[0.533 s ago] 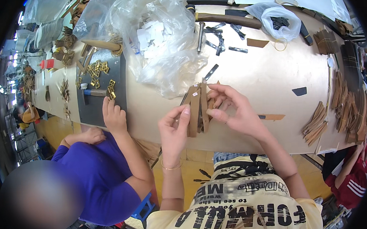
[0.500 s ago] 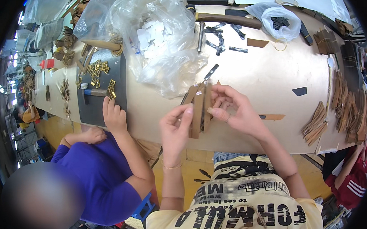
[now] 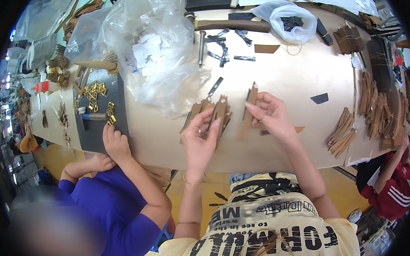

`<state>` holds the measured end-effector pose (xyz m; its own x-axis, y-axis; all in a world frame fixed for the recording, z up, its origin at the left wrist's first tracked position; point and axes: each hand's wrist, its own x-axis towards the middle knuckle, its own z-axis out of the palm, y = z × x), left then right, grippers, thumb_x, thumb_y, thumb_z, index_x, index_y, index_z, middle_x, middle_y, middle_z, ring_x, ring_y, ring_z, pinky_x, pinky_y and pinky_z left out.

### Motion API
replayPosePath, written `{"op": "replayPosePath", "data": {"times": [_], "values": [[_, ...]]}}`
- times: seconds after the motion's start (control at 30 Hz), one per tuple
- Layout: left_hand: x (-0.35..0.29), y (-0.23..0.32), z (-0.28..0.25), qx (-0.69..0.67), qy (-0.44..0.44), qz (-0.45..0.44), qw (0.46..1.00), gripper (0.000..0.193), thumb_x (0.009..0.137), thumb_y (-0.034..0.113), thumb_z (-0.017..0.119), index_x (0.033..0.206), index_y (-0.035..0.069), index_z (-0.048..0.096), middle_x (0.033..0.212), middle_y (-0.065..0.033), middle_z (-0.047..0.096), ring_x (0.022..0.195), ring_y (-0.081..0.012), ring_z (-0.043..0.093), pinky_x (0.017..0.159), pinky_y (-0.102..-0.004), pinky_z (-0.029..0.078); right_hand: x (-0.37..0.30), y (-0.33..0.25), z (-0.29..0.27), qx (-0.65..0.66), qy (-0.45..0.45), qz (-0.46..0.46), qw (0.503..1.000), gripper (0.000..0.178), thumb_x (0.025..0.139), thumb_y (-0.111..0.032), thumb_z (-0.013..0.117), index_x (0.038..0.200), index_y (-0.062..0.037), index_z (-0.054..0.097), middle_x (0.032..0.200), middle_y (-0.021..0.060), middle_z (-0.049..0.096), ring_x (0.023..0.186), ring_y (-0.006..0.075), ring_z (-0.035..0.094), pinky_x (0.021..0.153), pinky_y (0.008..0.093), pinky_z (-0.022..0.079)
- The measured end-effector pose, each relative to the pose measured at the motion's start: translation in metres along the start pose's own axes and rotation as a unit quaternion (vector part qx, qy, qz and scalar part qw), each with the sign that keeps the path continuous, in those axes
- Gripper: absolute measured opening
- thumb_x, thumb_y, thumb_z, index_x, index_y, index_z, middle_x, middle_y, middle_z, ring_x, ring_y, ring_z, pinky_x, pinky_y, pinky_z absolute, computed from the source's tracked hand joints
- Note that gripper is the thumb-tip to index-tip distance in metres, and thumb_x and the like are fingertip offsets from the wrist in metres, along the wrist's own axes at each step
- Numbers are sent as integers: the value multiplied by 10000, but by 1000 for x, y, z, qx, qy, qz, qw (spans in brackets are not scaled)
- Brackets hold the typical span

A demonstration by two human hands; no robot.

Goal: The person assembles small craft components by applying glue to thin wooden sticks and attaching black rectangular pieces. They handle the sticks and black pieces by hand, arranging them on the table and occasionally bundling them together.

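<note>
- Sorting through narrow brown leather-like strips seems to be the step in hand, with one strip parted from the rest.
- The left hand point(image 3: 201, 137) grasps a fanned bundle of narrow brown strips with pale-tipped ends point(image 3: 220, 112) between thumb and fingers, above the table's near edge; whether the group left of its fingertips is gripped too, I cannot tell.
- The right hand point(image 3: 274, 117) pinches a single brown strip with a dark patch along its side point(image 3: 249, 111), just right of the bundle and apart from it; its lower end is blurred.
- The next move probably calls for a light, steady pinch on that strip, while the left fingers keep the fan from slipping.
- Near the right wrist, toward the near edge of the pale, smooth-topped table point(image 3: 271, 157), lies a flat tan strip point(image 3: 300, 129) that the forearm could brush.
- A short black strip point(image 3: 216, 86) lies just beyond the bundle, and a large crumpled clear plastic bag point(image 3: 166, 90) crowds the left hand's far side.
- Toward the far edge are a wooden-handled hammer point(image 3: 232, 24) and scattered glossy black strips point(image 3: 224, 53).
- Near the table's right end lies a loose sheaf of brown strips point(image 3: 342, 132).
</note>
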<state>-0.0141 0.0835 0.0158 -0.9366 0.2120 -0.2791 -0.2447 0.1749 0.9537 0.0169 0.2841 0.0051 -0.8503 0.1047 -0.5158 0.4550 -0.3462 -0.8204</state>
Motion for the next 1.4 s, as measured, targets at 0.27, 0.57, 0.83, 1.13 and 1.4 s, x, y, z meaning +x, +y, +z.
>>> {"op": "replayPosePath", "data": {"times": [0.27,0.57,0.83,1.13,1.4], "values": [[7,5,67,140,-47,112,983,346,909,32,652,1253,11,624,1082,-167,681,940,-270,669,848,-365,518,-37,-13,-68,-17,110,-53,992,157,956,-103,666,1079,-19,617,842,33,680,668,85,605,639,228,499],[1,10,87,120,-202,149,960,189,837,5,710,1023,15,677,1085,-137,664,915,-275,688,775,-336,540,-65,-6,-90,-15,34,-84,996,194,864,-29,699,1051,-14,650,1002,93,689,963,141,659,829,270,549],[-20,-21,80,174,-118,318,924,168,770,-44,755,891,39,671,1107,-105,654,908,-243,694,753,-322,571,-83,-2,-102,-14,-63,-62,996,154,858,64,689,1005,22,668,1111,70,638,1020,148,634,887,295,547],[-8,-15,78,413,-11,208,886,350,819,160,777,1130,63,649,1138,-122,585,1039,-294,570,905,-412,416,-56,-11,-114,-390,90,-149,904,155,873,6,680,1027,6,659,1009,74,647,929,181,634,796,304,519],[-6,-17,76,405,-34,212,889,321,818,144,768,1111,52,675,1066,-111,606,937,-286,590,873,-416,407,-63,-3,-98,-398,171,-192,881,350,814,-90,771,1138,-27,654,1133,112,626,997,249,630,848,349,521]]}}
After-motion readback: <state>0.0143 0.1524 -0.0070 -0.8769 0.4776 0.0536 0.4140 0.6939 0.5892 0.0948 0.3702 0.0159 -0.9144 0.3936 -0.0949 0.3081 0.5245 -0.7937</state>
